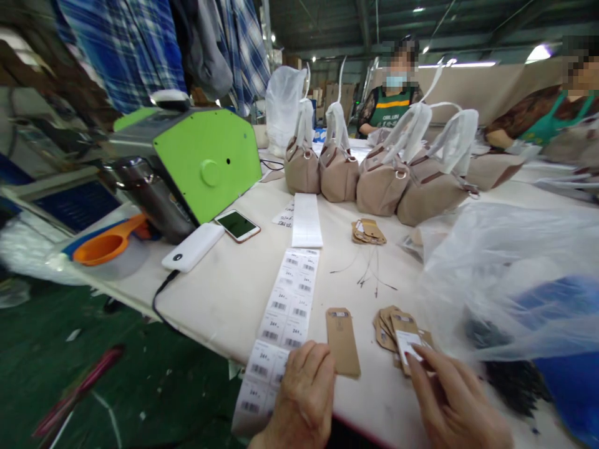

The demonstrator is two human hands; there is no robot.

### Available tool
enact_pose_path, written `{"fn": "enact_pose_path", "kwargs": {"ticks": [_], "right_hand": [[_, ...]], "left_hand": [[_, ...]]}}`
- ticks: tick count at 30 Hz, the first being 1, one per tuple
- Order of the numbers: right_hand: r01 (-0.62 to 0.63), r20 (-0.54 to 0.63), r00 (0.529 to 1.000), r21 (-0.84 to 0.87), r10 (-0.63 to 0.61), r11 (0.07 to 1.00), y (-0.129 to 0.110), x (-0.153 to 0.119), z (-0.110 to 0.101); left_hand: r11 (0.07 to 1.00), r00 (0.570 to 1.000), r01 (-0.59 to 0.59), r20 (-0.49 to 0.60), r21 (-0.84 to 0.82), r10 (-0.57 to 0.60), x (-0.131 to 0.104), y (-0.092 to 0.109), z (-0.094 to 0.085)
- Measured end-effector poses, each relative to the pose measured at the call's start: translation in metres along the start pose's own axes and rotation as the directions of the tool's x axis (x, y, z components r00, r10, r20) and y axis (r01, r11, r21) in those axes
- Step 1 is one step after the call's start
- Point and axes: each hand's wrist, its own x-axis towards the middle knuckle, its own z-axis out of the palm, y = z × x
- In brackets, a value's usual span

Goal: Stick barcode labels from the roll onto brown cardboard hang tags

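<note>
My left hand (306, 390) is closed, with its bent fingers on the edge of a long strip of white barcode labels (286, 305) that runs up the table. Just right of its knuckles lies a stack of brown cardboard hang tags (344, 343). Thumb and forefinger of my right hand (456, 396) come together at the lower end of a brown hang tag (405, 322) with a white label (407, 342) on it. That tag lies on top of a loose pile of tags (384, 327). The right fingertips partly cover the label.
Farther back sit more tags (369, 231) with dark strings. Several beige handbags (339, 171) with wrapped handles stand behind. At left are a phone (238, 225), a white power bank (193, 247) and a green machine (206, 162). Clear plastic (496, 268) covers the right side. Two people work across the table.
</note>
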Motion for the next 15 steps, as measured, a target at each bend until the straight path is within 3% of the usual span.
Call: {"fn": "enact_pose_path", "kwargs": {"ticks": [4,6,8,10,12,13,15], "right_hand": [[0.352,-0.002,0.935,0.143,-0.355,0.925,-0.026,-0.006,0.019],[0.424,0.005,0.902,0.178,-0.432,0.888,-0.036,-0.004,0.026],[0.454,0.045,0.882,0.193,-0.470,0.870,-0.041,-0.003,0.031],[0.443,0.061,0.886,0.183,-0.460,0.877,-0.042,-0.004,0.033],[0.425,0.048,0.897,0.183,-0.440,0.887,-0.041,-0.009,0.034],[0.419,0.029,0.902,0.189,-0.431,0.888,-0.041,-0.012,0.034],[0.424,0.014,0.899,0.214,-0.437,0.880,-0.044,-0.018,0.034]], "left_hand": [[0.999,0.999,-0.030,0.011,-0.012,0.030,0.010,0.005,-0.011],[0.996,0.997,-0.081,-0.017,-0.028,0.081,0.009,0.005,-0.021],[0.998,0.996,-0.061,-0.070,0.007,0.061,0.000,0.002,-0.033],[0.994,0.990,0.085,-0.121,0.064,-0.077,-0.017,-0.006,-0.047],[0.954,0.949,0.288,-0.158,0.086,-0.273,-0.039,-0.019,-0.061],[0.926,0.922,0.368,-0.159,0.078,-0.353,-0.051,-0.026,-0.066],[0.830,0.824,0.558,-0.121,0.008,-0.553,-0.074,-0.039,-0.074]]}}
